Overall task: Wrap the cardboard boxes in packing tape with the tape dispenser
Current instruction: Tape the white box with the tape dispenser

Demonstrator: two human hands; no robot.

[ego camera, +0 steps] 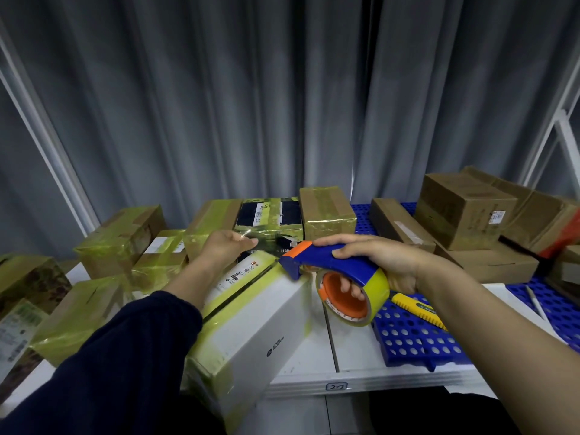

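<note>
A white box [260, 328] with yellowish tape bands lies tilted over the front edge of the white table [354, 350]. My left hand [227, 246] holds its far end, fingers curled over the top, and a shiny scrap of tape shows at the fingertips. My right hand [386, 262] grips the blue and orange tape dispenser [332, 265], fingers through the orange core of its yellow tape roll [364, 296]. The dispenser's nose sits at the box's far right corner.
Several taped boxes [122, 237] crowd the left and back. Untaped brown boxes [464, 211] stack at the right on a blue perforated mat [417, 340]. A yellow utility knife [417, 309] lies on the mat beside the roll. Grey curtains hang behind.
</note>
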